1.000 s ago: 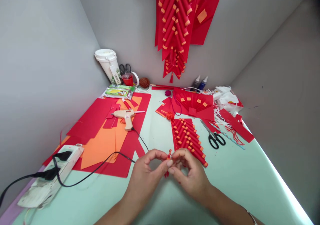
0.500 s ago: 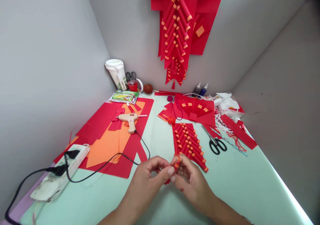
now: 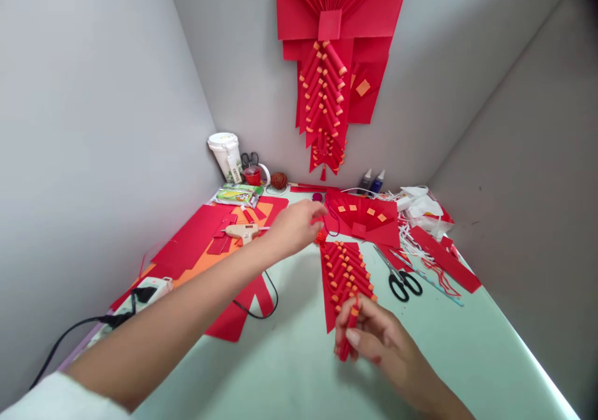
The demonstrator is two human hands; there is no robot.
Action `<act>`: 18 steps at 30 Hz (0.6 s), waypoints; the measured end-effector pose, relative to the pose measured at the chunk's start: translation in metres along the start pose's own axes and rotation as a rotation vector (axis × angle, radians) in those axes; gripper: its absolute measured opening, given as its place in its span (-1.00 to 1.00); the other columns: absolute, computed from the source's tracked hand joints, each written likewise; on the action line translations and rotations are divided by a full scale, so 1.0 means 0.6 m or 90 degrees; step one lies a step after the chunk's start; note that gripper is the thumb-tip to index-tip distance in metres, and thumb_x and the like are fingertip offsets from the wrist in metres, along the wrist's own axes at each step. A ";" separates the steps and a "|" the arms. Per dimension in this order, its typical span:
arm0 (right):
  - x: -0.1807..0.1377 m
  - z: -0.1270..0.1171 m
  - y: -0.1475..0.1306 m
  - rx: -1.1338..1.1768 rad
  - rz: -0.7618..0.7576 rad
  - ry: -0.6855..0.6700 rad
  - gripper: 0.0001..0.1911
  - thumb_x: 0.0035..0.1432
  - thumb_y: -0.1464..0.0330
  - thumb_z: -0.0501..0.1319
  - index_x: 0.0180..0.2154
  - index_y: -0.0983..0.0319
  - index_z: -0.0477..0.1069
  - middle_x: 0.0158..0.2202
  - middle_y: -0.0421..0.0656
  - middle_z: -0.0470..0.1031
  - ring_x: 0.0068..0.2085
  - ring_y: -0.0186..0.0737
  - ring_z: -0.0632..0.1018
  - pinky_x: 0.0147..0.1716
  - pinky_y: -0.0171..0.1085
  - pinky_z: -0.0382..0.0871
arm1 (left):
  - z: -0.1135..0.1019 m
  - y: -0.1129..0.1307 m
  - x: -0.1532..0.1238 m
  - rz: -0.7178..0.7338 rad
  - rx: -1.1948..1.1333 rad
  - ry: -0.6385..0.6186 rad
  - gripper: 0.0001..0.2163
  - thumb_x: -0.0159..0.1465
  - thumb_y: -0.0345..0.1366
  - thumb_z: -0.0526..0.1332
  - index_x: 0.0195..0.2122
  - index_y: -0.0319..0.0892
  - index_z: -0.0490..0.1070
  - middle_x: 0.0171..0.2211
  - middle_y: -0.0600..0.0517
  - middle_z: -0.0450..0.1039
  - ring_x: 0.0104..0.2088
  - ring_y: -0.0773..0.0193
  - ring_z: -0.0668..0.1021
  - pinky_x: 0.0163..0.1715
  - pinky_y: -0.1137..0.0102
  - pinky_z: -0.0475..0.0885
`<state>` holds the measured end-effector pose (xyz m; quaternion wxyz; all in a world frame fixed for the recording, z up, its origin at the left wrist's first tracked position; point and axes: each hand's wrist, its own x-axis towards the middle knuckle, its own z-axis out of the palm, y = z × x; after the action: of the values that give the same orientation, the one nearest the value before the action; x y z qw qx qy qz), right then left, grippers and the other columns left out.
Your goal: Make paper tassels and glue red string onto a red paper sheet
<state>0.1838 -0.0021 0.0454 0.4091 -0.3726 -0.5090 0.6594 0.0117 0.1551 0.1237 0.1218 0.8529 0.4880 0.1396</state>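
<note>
My right hand [image 3: 374, 339] is closed round a small red paper roll with an orange tip [image 3: 348, 336], held near the table's front. Just beyond it lies a red paper firecracker string [image 3: 346, 267] made of several such rolls. My left hand [image 3: 294, 224] is stretched far forward over the table, its fingers curled next to the red knot [image 3: 320, 238] at the top of that string and the red folded paper fan [image 3: 369, 217]. Whether it grips anything is hidden.
A glue gun [image 3: 243, 232] lies on red and orange paper sheets [image 3: 196, 245] at the left, its cable running to a power strip [image 3: 140, 298]. Black scissors [image 3: 399, 276] lie right of the string. A finished red decoration [image 3: 331, 65] hangs on the wall; cups and glue bottles stand behind.
My left hand left the small roll and reached forward to the top of the firecracker string. My right hand kept the roll. The camera tilted up.
</note>
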 end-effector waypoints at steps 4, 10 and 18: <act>-0.007 0.001 -0.009 -0.107 -0.004 -0.034 -0.85 0.17 0.29 0.23 -0.24 0.22 0.39 -0.40 -0.19 0.39 -0.37 -0.27 0.40 -0.32 -0.26 0.29 | 0.081 -0.028 0.064 0.040 0.088 -0.160 -0.79 0.30 -0.30 0.23 -0.05 -0.20 0.45 -0.07 -0.07 0.49 -0.10 0.14 0.55 -0.09 0.16 0.47; -0.024 -0.011 -0.014 -0.099 -0.005 -0.070 -0.87 0.10 0.39 0.23 -0.24 0.20 0.45 -0.38 -0.19 0.41 -0.38 -0.26 0.43 -0.26 -0.23 0.34 | 0.097 -0.073 0.091 0.024 0.187 -0.209 -0.72 0.34 -0.22 0.20 0.03 -0.20 0.38 0.00 -0.08 0.44 -0.09 0.14 0.54 -0.11 0.14 0.50; 0.002 0.011 -0.012 -0.172 0.108 -0.040 -0.87 0.10 0.44 0.19 -0.27 0.22 0.46 -0.44 -0.22 0.39 -0.43 -0.29 0.43 -0.40 -0.31 0.36 | 0.044 -0.168 0.110 -0.100 0.274 -0.133 -0.70 0.34 -0.22 0.20 0.05 -0.20 0.37 0.03 -0.09 0.42 -0.07 0.12 0.53 -0.10 0.12 0.49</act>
<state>0.1785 -0.0021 0.0539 0.2819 -0.4448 -0.5726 0.6284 -0.0274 0.2603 0.0726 -0.0027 0.8286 0.5559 -0.0660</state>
